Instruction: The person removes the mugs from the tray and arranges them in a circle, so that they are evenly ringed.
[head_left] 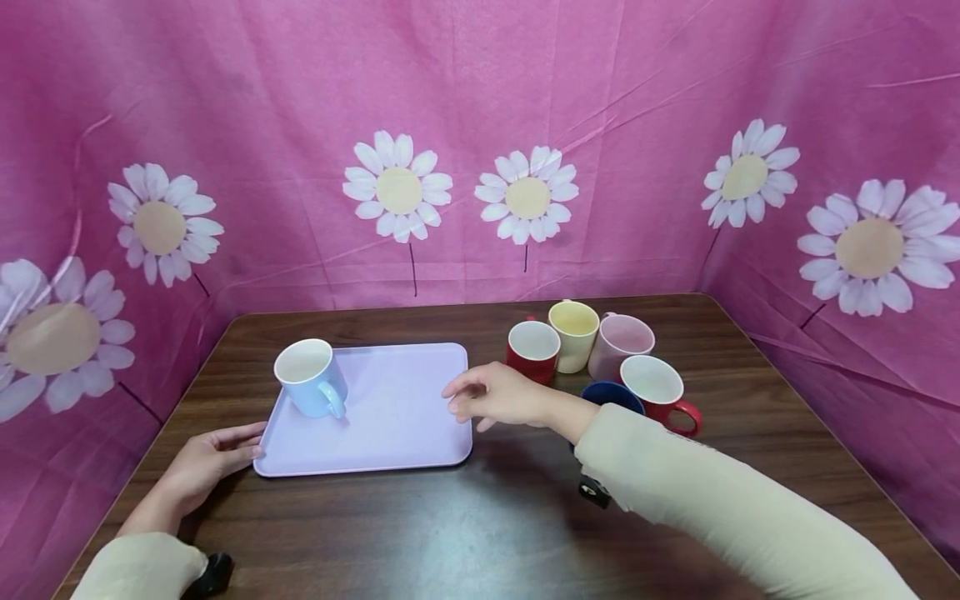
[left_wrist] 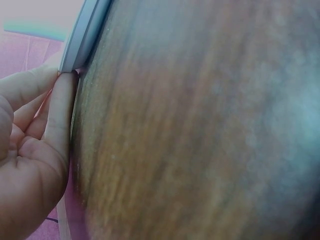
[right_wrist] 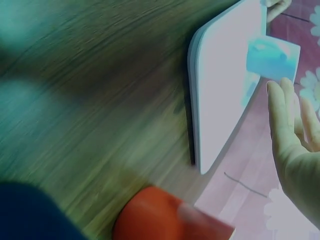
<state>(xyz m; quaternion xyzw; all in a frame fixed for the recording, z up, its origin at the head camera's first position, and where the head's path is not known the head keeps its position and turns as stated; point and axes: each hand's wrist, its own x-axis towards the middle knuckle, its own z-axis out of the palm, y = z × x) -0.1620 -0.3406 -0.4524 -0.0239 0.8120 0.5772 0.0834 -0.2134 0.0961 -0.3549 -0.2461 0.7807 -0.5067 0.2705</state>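
Note:
A lilac tray lies on the wooden table, with a light blue mug upright on its left part. My left hand rests at the tray's left edge; its fairly straight fingers and thumb touch the rim in the left wrist view. Over the right edge of the tray hovers my right hand, fingers loosely bent and holding nothing. Right of it stand a red mug with a white inside, a yellow mug, a pink mug, another red mug and a dark blue mug, partly hidden by the right arm.
The brown table extends around the tray and mugs. Pink cloth printed with white daisies hangs behind the table and at both sides. Each sleeve has a dark device near the wrist.

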